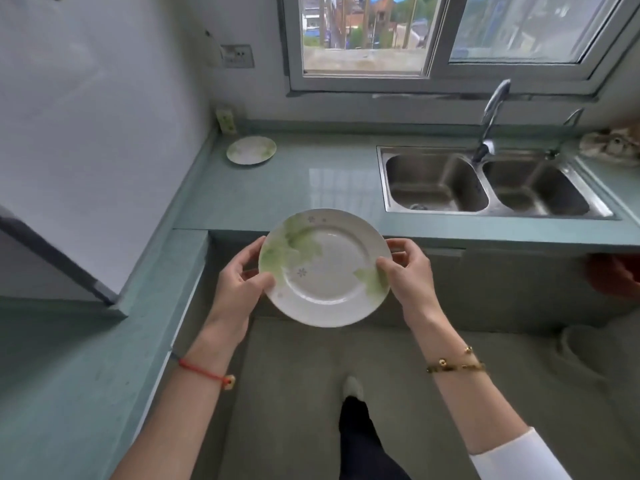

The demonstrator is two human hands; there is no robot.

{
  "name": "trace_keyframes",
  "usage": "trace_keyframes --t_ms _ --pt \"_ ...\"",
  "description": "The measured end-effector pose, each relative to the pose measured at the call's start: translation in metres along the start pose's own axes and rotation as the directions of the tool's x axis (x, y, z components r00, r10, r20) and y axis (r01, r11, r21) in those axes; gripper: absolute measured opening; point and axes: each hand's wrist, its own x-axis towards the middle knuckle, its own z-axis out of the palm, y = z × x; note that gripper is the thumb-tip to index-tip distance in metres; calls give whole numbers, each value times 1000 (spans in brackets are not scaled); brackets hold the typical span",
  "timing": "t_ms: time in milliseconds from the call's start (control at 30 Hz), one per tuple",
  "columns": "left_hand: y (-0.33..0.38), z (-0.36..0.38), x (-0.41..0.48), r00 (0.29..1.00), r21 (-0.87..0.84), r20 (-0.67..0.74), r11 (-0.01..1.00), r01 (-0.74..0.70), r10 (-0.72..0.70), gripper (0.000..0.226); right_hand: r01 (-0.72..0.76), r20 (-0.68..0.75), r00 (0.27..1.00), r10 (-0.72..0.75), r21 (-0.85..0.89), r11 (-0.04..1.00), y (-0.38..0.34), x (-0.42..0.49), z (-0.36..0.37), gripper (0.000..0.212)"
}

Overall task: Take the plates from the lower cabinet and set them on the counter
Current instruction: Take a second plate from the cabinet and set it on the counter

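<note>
A white plate with green leaf print (325, 268) is held in the air in front of the counter's front edge, tilted toward me. My left hand (242, 282) grips its left rim and my right hand (408, 271) grips its right rim. A second plate of the same pattern (251, 150) lies flat on the green counter (294, 188) in the far left corner by the wall. The lower cabinet front below the counter is partly hidden behind the held plate.
A steel double sink (485, 181) with a tap (491, 119) is set into the counter on the right. A side counter (69, 375) runs along the left. A red object (616, 275) sits under the counter at right. A window is above.
</note>
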Motion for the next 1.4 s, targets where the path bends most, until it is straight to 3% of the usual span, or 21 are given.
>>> trace_keyframes --t_ms 333,533,833,1100,1400 --pt "26 68 192 992 28 -128 1000 5 -1 65 22 112 994 -11 -98 995 -36 217 27 27" --pt "30 92 298 985 37 -173 999 29 -22 62 -45 79 995 62 -198 979 -44 332 64 29" --pt "35 108 474 988 116 -142 991 71 -54 67 -128 -13 992 129 -238 963 -37 483 139 31" --pt "12 101 628 975 165 -53 961 222 -216 72 -254 -68 967 245 -281 925 -15 599 210 32" --pt "-30 99 723 939 182 25 925 334 -344 77 -353 -96 935 341 -316 881 22 674 255 33"
